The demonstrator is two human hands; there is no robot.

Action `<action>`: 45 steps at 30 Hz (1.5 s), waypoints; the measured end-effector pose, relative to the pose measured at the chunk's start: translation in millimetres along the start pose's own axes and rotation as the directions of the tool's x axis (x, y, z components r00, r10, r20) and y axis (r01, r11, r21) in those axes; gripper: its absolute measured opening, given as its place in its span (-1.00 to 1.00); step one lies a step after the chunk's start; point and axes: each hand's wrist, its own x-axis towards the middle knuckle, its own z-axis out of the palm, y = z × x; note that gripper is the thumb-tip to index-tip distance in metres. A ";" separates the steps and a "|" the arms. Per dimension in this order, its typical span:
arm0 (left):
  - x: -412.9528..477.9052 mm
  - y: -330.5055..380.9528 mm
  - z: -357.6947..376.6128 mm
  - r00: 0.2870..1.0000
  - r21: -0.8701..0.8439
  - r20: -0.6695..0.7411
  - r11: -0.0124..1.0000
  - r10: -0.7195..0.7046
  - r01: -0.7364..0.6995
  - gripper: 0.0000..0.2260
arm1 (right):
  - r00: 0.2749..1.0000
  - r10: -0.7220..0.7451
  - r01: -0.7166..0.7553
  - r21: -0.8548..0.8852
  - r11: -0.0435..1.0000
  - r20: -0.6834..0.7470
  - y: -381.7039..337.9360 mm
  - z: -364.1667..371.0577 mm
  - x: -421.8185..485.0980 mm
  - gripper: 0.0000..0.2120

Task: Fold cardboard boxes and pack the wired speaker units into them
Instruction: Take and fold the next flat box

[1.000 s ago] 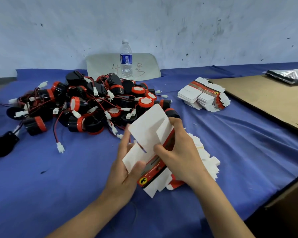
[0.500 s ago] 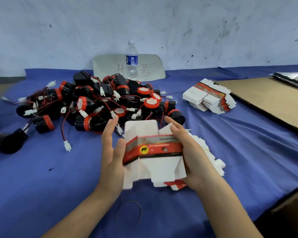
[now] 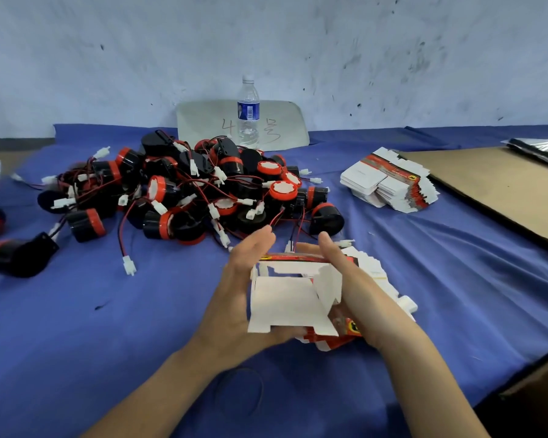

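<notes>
In the head view, a half-folded box (image 3: 285, 298) is held above the desk (image 3: 108, 327) between both grips. The left grip (image 3: 234, 298) is wrapped round its left wall and the right grip (image 3: 355, 289) is curled round its right wall, where a side flap is bent inward. The open end with its white flaps is turned toward the wearer, probably so that the flaps can be tucked in. Under the grips, and showing right of the right grip, lies a stack of flat blanks (image 3: 389, 286), kept within easy reach. The pile of wired speaker units (image 3: 203, 191) lies just beyond the fingertips, with red and black leads trailing near the box's far edge, where a snag is judged possible. Open blue desk is left to the left of the left grip, giving room to turn the box. A second stack (image 3: 389, 184) and a brown cardboard sheet (image 3: 503, 191) lie well apart, beyond the right grip.
</notes>
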 end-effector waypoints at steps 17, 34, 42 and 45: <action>9.6 24.1 -6.5 0.962 -0.116 -0.229 0.986 -0.146 0.122 -0.35 | 0.863 -0.501 0.494 0.093 0.865 0.072 14.5 25.5 -0.1 -0.30; 1.3 8.4 -6.5 0.893 -0.323 -0.256 0.903 -0.370 0.282 -0.76 | 0.493 -0.865 0.783 -0.387 0.487 -0.090 24.2 36.3 -1.6 -0.62; -0.4 -0.2 -11.5 0.754 -0.544 -0.238 0.727 -0.612 0.418 -0.69 | 0.148 -0.976 0.719 -0.695 -0.006 0.161 25.6 24.5 4.2 -0.50; 3.8 -2.1 -15.6 0.828 -0.506 -0.235 0.791 -0.509 0.343 -0.66 | 0.227 -0.968 0.732 -0.674 0.095 0.110 26.6 30.1 3.8 -0.51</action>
